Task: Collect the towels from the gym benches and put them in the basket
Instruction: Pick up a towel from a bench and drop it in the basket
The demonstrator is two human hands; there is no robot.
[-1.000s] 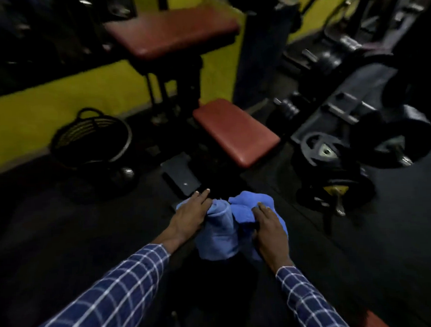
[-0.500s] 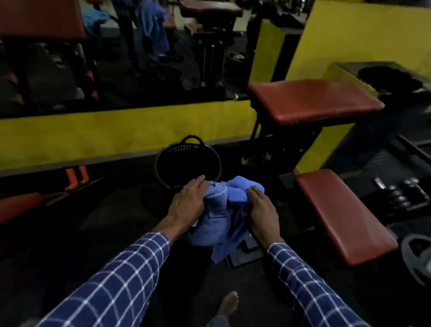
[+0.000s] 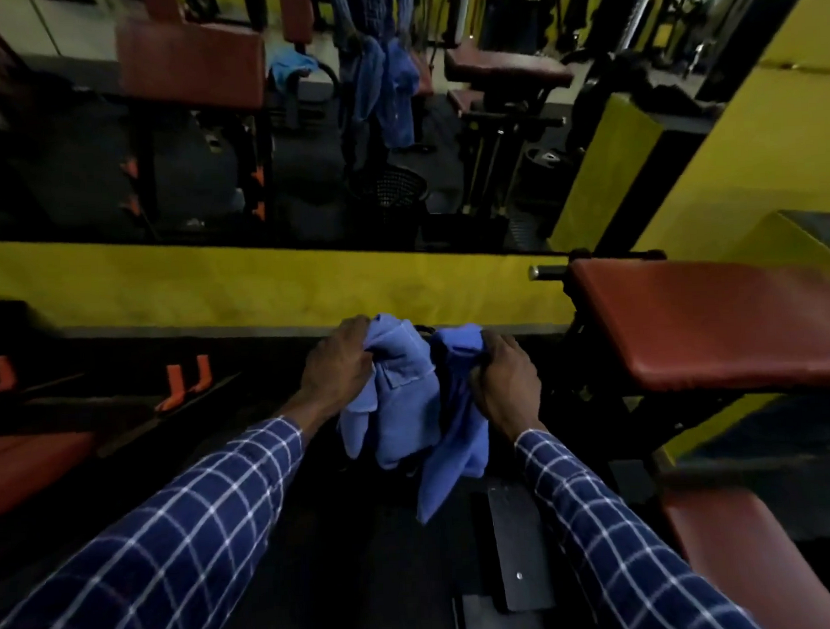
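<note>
Blue towels (image 3: 409, 400): two, centre frame. Hands: two, left hand (image 3: 339, 365), right hand (image 3: 504, 381). Red bench pads (image 3: 718, 322): two, right side.

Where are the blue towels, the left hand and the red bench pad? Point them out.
blue towels (image 3: 407, 400), head view, middle fold of bundle.
left hand (image 3: 339, 365), head view, back of hand.
red bench pad (image 3: 717, 320), head view, top surface.

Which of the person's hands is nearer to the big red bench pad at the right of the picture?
Right. The right hand, gripping the blue towels, sits just left of the red bench pad. The left hand holds the towels' far side, further from the pad.
</note>
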